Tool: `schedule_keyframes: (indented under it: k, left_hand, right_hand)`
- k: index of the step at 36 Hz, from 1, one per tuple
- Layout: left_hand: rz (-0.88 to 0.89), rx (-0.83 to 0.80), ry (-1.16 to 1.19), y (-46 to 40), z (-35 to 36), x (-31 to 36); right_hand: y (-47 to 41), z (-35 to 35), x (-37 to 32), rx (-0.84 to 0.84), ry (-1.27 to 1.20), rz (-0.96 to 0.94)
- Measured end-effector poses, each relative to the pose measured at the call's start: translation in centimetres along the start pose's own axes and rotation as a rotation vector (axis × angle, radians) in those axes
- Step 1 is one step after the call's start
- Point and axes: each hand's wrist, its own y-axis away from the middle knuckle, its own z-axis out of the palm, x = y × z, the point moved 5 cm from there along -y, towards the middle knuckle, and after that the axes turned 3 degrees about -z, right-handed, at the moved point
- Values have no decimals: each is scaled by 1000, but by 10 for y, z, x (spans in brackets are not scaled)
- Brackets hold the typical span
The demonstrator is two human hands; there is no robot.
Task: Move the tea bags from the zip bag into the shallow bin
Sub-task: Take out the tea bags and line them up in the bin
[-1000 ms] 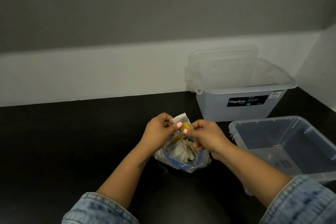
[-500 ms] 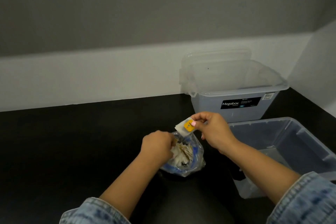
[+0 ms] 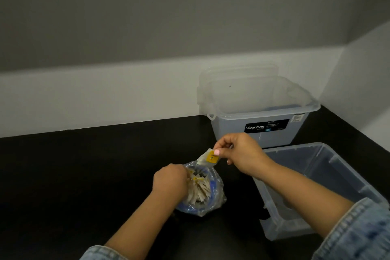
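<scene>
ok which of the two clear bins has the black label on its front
The deeper bin by the back wall carries the black Megabox label. The shallow bin nearer the right hand shows no such label.

A yellow-tagged tea bag (image 3: 207,157) hangs above the open zip bag (image 3: 211,192), left of the shallow bin (image 3: 341,167).

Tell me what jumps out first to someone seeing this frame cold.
The right hand pinching a tea bag with a yellow tag, just above the zip bag at centre. The left hand grips that bag's mouth; more tea bags sit inside. Right of them is the shallow bin, with a taller Megabox tub behind it.
</scene>
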Motion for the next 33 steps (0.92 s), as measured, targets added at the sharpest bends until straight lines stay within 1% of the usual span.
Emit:
schedule_keyframes:
  k: [3, 9, 15, 18, 23, 28, 31, 33]
  left_hand:
    - [-3, 36, 97, 3, -8, -4]
    - [-7, 91, 319, 8, -20, -18]
    - [7, 103, 373, 8, -30, -19]
    - [12, 108, 379, 9, -36, -17]
    - [30, 139, 393, 9, -46, -11]
    - [47, 212, 414, 13, -54, 2]
    - [62, 233, 442, 16, -57, 9]
    - [71, 240, 458, 19, -58, 13]
  right_hand:
    - [-1, -11, 0, -16, 41, -2]
    - [0, -48, 5, 32, 72, -28]
    - [5, -90, 25, 75, 78, -19]
    - [10, -102, 40, 66, 131, 3]
    - [18, -103, 64, -54, 309, 61]
    - [21, -86, 93, -196, 419, 160]
    - [23, -70, 106, -270, 460, 169]
    - [23, -61, 112, -284, 481, 151]
